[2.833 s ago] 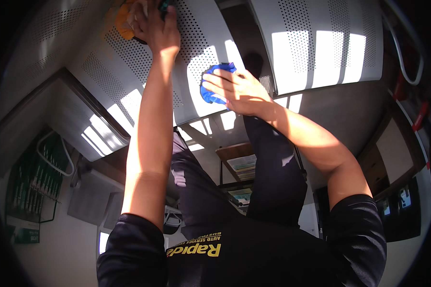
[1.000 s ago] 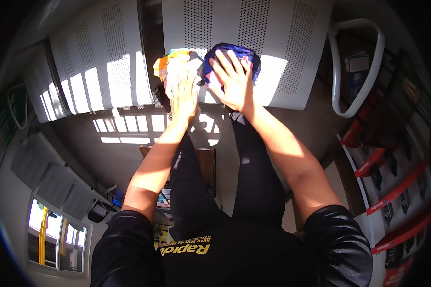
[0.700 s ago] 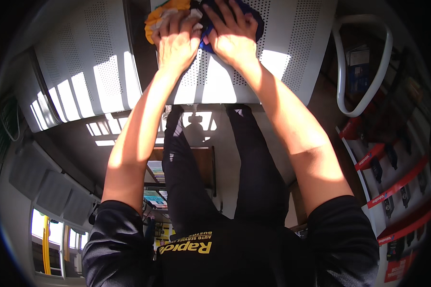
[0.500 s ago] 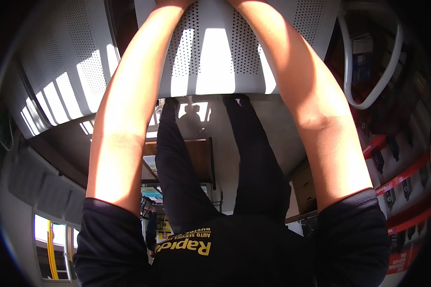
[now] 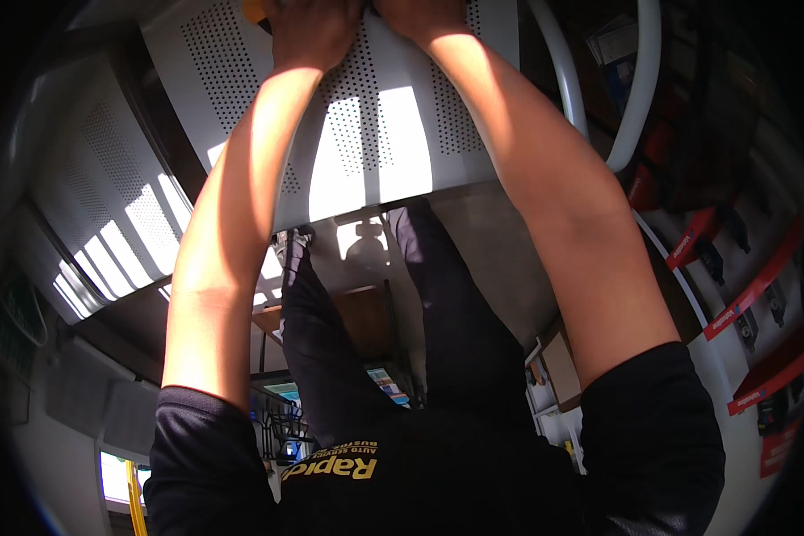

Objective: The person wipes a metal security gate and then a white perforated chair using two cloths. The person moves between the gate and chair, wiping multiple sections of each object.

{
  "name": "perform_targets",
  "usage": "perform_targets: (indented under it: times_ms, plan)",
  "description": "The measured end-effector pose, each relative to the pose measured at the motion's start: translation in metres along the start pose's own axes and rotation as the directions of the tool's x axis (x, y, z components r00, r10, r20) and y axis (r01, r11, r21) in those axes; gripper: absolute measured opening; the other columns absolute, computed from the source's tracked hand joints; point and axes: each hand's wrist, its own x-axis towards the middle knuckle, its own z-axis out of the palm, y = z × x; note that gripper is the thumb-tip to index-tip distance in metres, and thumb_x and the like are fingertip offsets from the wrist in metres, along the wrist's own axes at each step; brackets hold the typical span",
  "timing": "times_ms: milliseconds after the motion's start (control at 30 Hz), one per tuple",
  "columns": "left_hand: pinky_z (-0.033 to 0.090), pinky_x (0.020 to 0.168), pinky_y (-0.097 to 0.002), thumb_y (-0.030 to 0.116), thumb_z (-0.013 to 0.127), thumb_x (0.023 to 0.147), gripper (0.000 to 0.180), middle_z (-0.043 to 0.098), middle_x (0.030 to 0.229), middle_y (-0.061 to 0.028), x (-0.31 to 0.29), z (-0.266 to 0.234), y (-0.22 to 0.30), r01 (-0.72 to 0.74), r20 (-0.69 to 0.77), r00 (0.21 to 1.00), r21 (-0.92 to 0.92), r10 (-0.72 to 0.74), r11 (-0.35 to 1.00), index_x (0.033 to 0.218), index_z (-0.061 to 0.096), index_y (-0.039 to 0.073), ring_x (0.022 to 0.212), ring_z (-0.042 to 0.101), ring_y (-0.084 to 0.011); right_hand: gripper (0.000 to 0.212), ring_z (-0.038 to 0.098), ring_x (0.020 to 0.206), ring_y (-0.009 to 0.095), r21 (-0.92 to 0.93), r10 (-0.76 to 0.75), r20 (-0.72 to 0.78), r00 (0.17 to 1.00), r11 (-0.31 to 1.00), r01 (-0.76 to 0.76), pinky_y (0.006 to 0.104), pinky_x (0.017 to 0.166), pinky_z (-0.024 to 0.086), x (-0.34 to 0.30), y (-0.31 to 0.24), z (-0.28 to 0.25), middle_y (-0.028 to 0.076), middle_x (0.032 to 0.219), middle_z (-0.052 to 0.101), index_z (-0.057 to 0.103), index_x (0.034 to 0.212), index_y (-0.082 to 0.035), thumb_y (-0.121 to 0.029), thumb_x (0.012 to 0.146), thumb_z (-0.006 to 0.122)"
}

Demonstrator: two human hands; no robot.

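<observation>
One orange cloth (image 5: 255, 12) shows just left of the left hand (image 5: 317, 31), the right hand (image 5: 422, 14) just beside — fingers out of view, so I cannot tell either grip. Beneath both, the seat (image 5: 375, 147) — how much is done or left doesn't show.

The seat (image 5: 373, 116) is grey with dotted rows, the cloth (image 5: 255, 12) orange-yellow.

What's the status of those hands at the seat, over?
Left hand at a yellow-orange cloth, grip unclear. Right hand over the perforated grey seat, fingertips out of view. Pale tubular armrest to the seat's right, apart from both hands.
</observation>
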Motion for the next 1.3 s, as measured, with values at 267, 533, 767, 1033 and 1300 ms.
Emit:
perform_targets:
  times_ms: [267,533,767,1033,1300]
  plan:
    - [0.023,0.119,-0.0668,0.027,0.059,0.098,0.053,0.045,0.160,-0.0080,-0.115,0.019,0.097,-0.068,0.083,0.993,-0.195,0.086,0.978,0.150,0.054,0.018,0.150,0.036,-0.0361,0.071,0.023,0.156,0.035,-0.058,0.296,0.216,0.931,0.955,-0.290,0.0599,0.124,0.016,-0.157,0.019,-0.040,0.009,0.167,0.031,0.044,0.157,-0.022,-0.020,0.088,0.062]
    - [0.027,0.118,-0.0619,0.031,0.065,0.094,0.057,0.044,0.161,-0.0044,-0.117,0.007,0.101,-0.250,0.170,0.946,-0.154,0.275,0.956,0.149,0.055,0.016,0.150,0.036,-0.0307,0.071,0.022,0.157,0.032,-0.083,0.239,0.282,0.929,0.971,-0.225,0.0594,0.124,0.018,-0.179,0.041,-0.054,0.004,0.169,0.030,0.045,0.156,-0.023,-0.024,0.088,0.064]
    - [0.014,0.124,-0.0583,0.035,0.050,0.104,0.064,0.034,0.168,-0.0089,0.062,0.035,0.086,-0.175,0.005,0.984,-0.092,0.176,0.980,0.163,0.032,0.020,0.158,0.022,-0.0328,0.059,0.040,0.144,0.044,0.110,0.386,-0.099,0.917,0.920,-0.375,0.0520,0.118,0.036,0.002,0.093,-0.013,0.027,0.150,0.047,0.039,0.156,-0.008,-0.026,0.101,0.053]
    - [0.031,0.121,-0.0541,0.020,0.072,0.089,0.053,0.051,0.157,-0.0029,-0.196,-0.009,0.157,-0.104,0.206,0.951,-0.491,0.231,0.865,0.141,0.063,0.013,0.146,0.042,-0.0339,0.055,0.059,0.119,0.048,0.043,0.641,0.161,0.751,0.755,-0.654,0.0549,0.097,0.051,-0.252,0.050,-0.071,0.027,0.137,0.055,0.039,0.149,-0.003,-0.020,0.099,0.055]
    - [0.050,0.098,-0.0401,0.027,0.052,0.105,0.033,0.072,0.117,-0.0179,-0.384,-0.054,0.055,0.841,0.797,0.530,-0.451,-0.288,0.300,0.126,0.066,0.007,0.111,0.068,-0.0317,0.039,0.066,0.106,0.051,-0.361,0.583,0.722,0.372,0.776,-0.517,0.0571,0.092,0.052,-0.260,0.060,-0.172,0.026,0.110,0.072,0.052,0.133,-0.005,-0.032,0.105,0.052]
